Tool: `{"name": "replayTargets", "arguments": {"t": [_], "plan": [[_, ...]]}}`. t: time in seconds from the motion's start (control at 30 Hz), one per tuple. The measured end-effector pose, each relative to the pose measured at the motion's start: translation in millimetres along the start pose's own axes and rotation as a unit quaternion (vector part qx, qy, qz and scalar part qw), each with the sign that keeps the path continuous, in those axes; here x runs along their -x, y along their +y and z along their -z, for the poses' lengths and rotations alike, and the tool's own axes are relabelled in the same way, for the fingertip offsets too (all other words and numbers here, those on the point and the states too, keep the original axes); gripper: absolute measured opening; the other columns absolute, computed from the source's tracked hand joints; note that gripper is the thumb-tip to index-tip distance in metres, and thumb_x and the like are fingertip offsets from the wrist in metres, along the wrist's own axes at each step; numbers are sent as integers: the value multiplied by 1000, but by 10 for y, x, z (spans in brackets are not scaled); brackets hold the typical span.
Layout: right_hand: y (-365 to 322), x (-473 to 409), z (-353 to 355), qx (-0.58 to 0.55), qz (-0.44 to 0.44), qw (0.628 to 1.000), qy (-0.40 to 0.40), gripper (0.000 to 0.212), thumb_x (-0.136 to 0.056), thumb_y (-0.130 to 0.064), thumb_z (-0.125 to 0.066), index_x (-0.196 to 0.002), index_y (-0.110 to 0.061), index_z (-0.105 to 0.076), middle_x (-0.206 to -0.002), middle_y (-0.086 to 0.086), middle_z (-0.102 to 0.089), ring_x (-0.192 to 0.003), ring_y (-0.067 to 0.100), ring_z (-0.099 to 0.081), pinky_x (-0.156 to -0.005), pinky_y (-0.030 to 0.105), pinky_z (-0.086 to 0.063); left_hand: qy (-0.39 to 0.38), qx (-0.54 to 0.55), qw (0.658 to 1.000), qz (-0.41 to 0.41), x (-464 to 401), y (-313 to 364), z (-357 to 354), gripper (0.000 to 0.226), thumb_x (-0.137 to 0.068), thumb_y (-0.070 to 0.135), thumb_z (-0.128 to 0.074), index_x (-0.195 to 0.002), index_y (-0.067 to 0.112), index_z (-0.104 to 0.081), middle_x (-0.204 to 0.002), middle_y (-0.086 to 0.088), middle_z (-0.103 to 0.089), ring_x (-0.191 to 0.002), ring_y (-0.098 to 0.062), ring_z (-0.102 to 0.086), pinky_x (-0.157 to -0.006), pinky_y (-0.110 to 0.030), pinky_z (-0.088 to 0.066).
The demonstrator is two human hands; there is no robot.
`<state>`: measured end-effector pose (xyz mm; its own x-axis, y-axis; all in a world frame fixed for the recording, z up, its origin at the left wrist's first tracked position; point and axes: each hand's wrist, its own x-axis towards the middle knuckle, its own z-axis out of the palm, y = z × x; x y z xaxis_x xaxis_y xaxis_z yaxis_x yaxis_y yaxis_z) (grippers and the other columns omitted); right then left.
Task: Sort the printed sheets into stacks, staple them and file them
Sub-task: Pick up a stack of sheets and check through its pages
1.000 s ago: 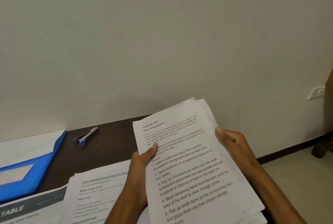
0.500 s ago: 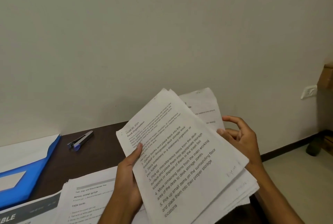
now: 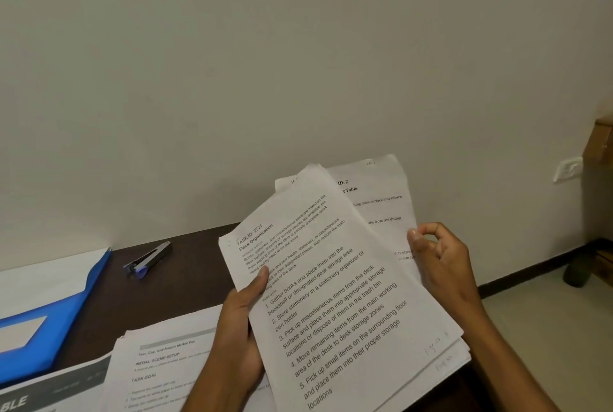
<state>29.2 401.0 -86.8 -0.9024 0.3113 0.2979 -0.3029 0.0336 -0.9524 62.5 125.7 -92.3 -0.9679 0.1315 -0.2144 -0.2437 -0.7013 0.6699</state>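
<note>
Left hand [image 3: 237, 328] grips fanned bundle of printed sheets [image 3: 331, 295] above desk [image 3: 185, 279], thumb on top page. Right hand [image 3: 444, 265] pinches rear sheet's 3 o'clock edge. Paper light, floppy, slippery; hold edges. Stapler [image 3: 148, 260] at 9 o'clock.

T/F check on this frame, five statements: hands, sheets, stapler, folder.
1. The left hand grips the "Desk Organization" sheets, thumb on the printed face. True.
2. The stapler is in the right hand. False: it lies on the dark desk, untouched.
3. The right hand pinches a back sheet fanned out behind the front one. True.
4. The blue folder lies to the right of the held sheets. False: it is at the left edge of the view.
5. More printed sheets on the desk lie below the left hand. True.
</note>
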Motion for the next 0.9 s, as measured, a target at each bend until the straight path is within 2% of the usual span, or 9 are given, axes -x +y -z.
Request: {"name": "replayTargets", "arguments": {"t": [0.13,0.2,0.3,0.4,0.5,0.63,0.7,0.8,0.9], "plan": [[60,-38,10,47,16,997,51,25,-107,-31,-56,-96,-10,-61,-80,8,-75,-67,19,-66,-58,31,-50,1,13,1000,-6,-3,2,5,34,-102,18,-59,-135,14,-68,-131,-20,-71,-121,-42,-67,-91,-60,-59],[63,-76,69,72,27,982,172,21,-107,-29,-57,-96,-11,-60,-80,3,-67,-76,23,-61,-61,29,-45,2,26,1000,-9,-1,6,6,34,-103,18,-58,-135,14,-68,-130,-19,-71,-121,-41,-67,-91,-60,-59],[74,-127,314,39,-11,912,408,20,-106,-22,-53,-116,-9,-64,-101,5,-66,-94,25,-61,-74,30,-48,-2,40,999,-9,18,16,-3,35,-102,19,-59,-135,15,-68,-130,-19,-72,-118,-40,-70,-87,-59,-61],[169,-142,563,-5,-67,869,490,31,-107,-10,-47,-135,-7,-59,-130,14,-65,-107,22,-62,-95,34,-54,-6,44,999,-5,23,21,-7,36,-101,21,-59,-136,16,-68,-131,-19,-71,-116,-39,-71,-85,-57,-62],[217,-155,629,24,-78,871,484,31,-107,-7,-46,-137,-5,-57,-131,19,-64,-106,24,-62,-92,33,-51,-26,65,998,0,35,29,-10,38,-103,23,-57,-138,16,-67,-134,-18,-69,-118,-39,-70,-85,-57,-62],[216,-168,626,62,-85,898,428,27,-108,-8,-50,-133,-4,-60,-123,17,-65,-105,29,-63,-91,38,-51,-37,93,995,-6,63,65,-9,36,-103,26,-56,-134,14,-70,-131,-19,-71,-109,-38,-74,-80,-56,-64],[211,-175,619,72,-99,923,364,22,-106,-7,-53,-125,-3,-64,-111,13,-65,-96,31,-63,-85,36,-51,-33,98,995,-5,64,72,-3,35,-102,26,-56,-130,14,-73,-131,-19,-71,-108,-38,-74,-84,-60,-62],[189,-192,548,80,-100,969,209,13,-103,-4,-57,-105,-2,-70,-99,13,-72,-78,26,-65,-67,30,-49,-33,101,994,-1,55,63,5,35,-103,26,-56,-131,15,-73,-132,-19,-70,-115,-38,-72,-91,-63,-59],[252,-242,480,88,-105,985,106,17,-101,1,-58,-97,-3,-73,-94,17,-76,-82,32,-70,-70,36,-54,-32,108,994,-8,59,62,-8,34,-103,25,-55,-130,14,-74,-132,-18,-71,-113,-38,-73,-87,-61,-60]]}}
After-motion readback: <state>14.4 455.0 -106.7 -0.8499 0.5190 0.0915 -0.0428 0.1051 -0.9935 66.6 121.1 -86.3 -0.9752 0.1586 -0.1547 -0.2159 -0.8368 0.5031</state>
